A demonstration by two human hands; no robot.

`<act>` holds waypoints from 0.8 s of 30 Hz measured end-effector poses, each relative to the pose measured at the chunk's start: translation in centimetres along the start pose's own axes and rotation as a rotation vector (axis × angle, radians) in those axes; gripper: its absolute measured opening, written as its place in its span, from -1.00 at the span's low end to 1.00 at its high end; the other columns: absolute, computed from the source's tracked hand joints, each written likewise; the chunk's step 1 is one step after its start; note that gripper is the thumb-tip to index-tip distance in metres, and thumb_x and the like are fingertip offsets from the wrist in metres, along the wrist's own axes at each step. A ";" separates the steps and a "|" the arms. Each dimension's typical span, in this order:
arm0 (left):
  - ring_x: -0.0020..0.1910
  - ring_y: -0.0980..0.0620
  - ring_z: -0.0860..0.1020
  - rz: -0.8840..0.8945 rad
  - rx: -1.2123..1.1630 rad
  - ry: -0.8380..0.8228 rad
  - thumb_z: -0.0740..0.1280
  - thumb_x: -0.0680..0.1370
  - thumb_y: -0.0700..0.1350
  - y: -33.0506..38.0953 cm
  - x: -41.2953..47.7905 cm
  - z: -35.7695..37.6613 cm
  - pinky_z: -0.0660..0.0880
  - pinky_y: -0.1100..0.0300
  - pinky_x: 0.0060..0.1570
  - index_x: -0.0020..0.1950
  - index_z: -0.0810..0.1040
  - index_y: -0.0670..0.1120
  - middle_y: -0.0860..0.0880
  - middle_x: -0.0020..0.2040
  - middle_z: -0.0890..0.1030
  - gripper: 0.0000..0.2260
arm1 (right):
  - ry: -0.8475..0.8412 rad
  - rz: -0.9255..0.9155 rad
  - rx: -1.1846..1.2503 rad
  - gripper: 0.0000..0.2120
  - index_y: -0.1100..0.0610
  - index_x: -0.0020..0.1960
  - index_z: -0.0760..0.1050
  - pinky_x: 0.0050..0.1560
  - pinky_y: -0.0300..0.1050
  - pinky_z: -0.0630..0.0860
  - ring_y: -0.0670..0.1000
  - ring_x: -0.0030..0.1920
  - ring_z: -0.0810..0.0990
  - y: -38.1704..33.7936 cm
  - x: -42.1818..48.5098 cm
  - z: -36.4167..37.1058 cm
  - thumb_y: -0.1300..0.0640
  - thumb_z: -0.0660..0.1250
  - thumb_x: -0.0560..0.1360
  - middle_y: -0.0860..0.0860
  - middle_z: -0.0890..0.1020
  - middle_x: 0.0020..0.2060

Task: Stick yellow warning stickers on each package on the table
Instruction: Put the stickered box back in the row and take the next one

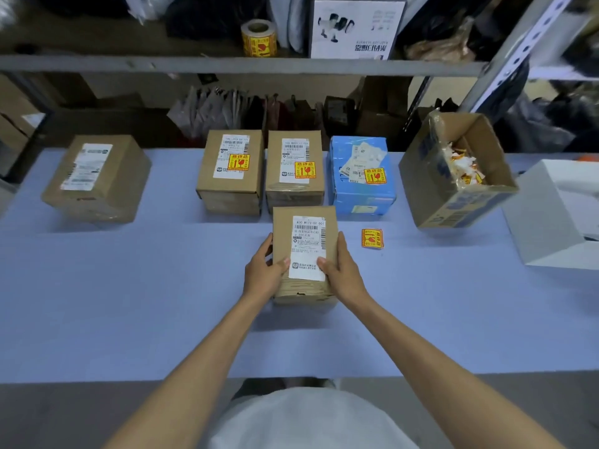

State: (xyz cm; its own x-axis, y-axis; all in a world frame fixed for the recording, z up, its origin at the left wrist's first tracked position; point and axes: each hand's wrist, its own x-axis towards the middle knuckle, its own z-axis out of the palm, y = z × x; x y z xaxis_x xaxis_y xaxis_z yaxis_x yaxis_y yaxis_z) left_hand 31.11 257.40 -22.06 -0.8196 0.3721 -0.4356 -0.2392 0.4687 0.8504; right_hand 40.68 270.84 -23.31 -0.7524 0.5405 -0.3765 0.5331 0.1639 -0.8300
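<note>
Both your grips are holding the brown package (282, 228) at the middle of the blue desk (129, 286). Your left grip (264, 270) curls round its left edge with the thumb on top. Your right grip (340, 270) clasps the right edge, with its thumb on the white shipping label (309, 247). I cannot tell whether the package rests flat or is raised a little.

Just behind it stand three packages in a row, each with a yellow warning sticker on its top: a left brown box (231, 189), a middle brown box (295, 189) and a blue box (361, 192). Well apart to the left sits a larger brown box (97, 176), showing only a white label.

A small stack of loose stickers (372, 238) lies on the desk just right of your right grip. Farther right, an open carton (431, 176) holds crumpled sticker scraps, and a white box (557, 215) stands beside it. A sticker roll (259, 38) stands on the shelf (194, 64) above.
</note>
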 end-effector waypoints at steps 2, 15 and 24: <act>0.24 0.03 0.50 -0.002 0.000 -0.008 0.36 0.53 -0.19 0.0 0.1 -0.2 0.39 0.23 0.14 0.49 0.27 0.08 0.01 0.35 0.50 -0.43 | -0.020 0.007 -0.022 -0.28 0.01 0.56 -0.15 0.40 0.08 0.32 0.06 0.41 0.35 -0.5 -0.3 -0.2 0.03 0.23 0.58 0.04 0.31 0.46; 0.29 0.00 0.49 -0.018 -0.040 -0.062 0.38 0.51 -0.13 -1.1 0.5 -0.4 0.44 0.03 0.27 0.49 0.24 0.19 0.02 0.37 0.48 -0.39 | 0.012 0.041 0.120 -0.29 -0.11 0.53 0.04 0.30 0.04 0.47 -0.06 0.32 0.46 -0.5 -0.9 0.0 -0.05 0.32 0.48 -0.14 0.41 0.37; 0.29 -0.02 0.49 -0.039 -0.085 -0.030 0.39 0.52 -0.12 -1.6 0.8 -0.1 0.47 -0.02 0.25 0.47 0.26 0.20 0.03 0.36 0.48 -0.41 | 0.008 0.013 0.203 -0.24 -0.10 0.52 0.09 0.22 -0.04 0.53 -0.08 0.28 0.50 1.1 0.1 0.1 -0.11 0.33 0.40 -0.12 0.45 0.34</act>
State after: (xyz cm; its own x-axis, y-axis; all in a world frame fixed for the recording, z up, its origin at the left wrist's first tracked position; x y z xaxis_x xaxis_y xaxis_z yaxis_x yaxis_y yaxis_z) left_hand 30.77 256.91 -23.72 -0.7933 0.3793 -0.4763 -0.3149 0.4138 0.8541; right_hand 41.14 270.97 -24.36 -0.7424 0.5478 -0.3856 0.4533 -0.0130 -0.8913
